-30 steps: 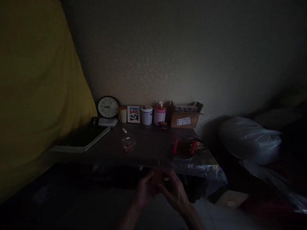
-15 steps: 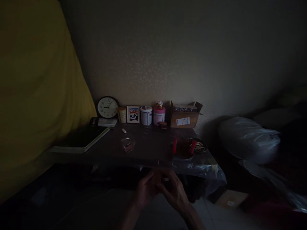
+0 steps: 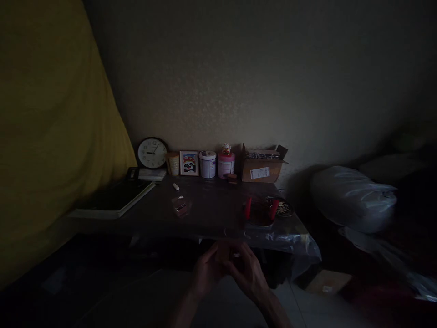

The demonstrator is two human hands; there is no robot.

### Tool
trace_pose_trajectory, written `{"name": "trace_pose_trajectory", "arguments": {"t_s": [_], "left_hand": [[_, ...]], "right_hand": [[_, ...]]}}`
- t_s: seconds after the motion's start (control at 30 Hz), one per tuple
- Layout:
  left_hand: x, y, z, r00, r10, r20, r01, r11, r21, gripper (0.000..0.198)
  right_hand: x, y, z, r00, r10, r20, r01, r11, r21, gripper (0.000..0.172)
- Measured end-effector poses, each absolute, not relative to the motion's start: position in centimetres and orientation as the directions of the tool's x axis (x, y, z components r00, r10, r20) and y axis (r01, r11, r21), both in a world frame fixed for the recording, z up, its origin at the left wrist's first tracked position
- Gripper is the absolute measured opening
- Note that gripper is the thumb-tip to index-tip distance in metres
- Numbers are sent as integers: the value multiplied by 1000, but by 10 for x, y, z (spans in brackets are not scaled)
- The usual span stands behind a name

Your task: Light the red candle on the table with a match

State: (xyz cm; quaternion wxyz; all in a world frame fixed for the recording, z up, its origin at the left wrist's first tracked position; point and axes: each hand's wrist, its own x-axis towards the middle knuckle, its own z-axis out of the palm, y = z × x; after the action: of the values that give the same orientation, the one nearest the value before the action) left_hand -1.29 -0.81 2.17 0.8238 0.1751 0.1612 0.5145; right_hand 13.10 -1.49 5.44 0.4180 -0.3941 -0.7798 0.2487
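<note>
The room is very dim. My left hand (image 3: 206, 271) and my right hand (image 3: 249, 273) meet low in the middle, just below the front edge of a dark table (image 3: 211, 214). Their fingers are curled together around a small thing (image 3: 229, 255) that I cannot make out. On the table, nearest the hands, stand two red candles (image 3: 248, 207) in a dark dish (image 3: 261, 219), and a small red-and-dark packet (image 3: 180, 207) lies to the left.
Along the wall stand a round clock (image 3: 152, 152), a panda picture (image 3: 189, 163), a white tin (image 3: 207, 164), a pink tin (image 3: 226, 164) and an open cardboard box (image 3: 261, 168). A notebook (image 3: 114, 200) lies left. Yellow cloth (image 3: 51, 136) hangs left; a plastic-wrapped bundle (image 3: 351, 196) lies right.
The hands stay clasped in the same place with slight finger movement. The view has shifted very slightly.
</note>
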Motion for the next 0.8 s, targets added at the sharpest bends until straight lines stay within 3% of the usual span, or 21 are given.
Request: {"name": "trace_pose_trajectory", "arguments": {"t_s": [0.33, 0.53, 0.67, 0.8], "left_hand": [[-14, -8, 19, 423, 903, -73, -761, 398, 512, 34], [-16, -9, 27, 300, 953, 35, -738, 208, 641, 35], [-23, -8, 24, 238, 963, 124, -610, 49, 791, 41], [-27, -11, 26, 236, 957, 169, -511, -26, 859, 42]], "right_hand": [[132, -15, 54, -324, 825, 463, 402, 563, -722, 29], [140, -8, 53, -249, 865, 435, 429, 501, -751, 31], [141, -6, 54, -239, 878, 416, 421, 479, -770, 30], [139, -6, 55, -235, 876, 422, 391, 483, -783, 30]]}}
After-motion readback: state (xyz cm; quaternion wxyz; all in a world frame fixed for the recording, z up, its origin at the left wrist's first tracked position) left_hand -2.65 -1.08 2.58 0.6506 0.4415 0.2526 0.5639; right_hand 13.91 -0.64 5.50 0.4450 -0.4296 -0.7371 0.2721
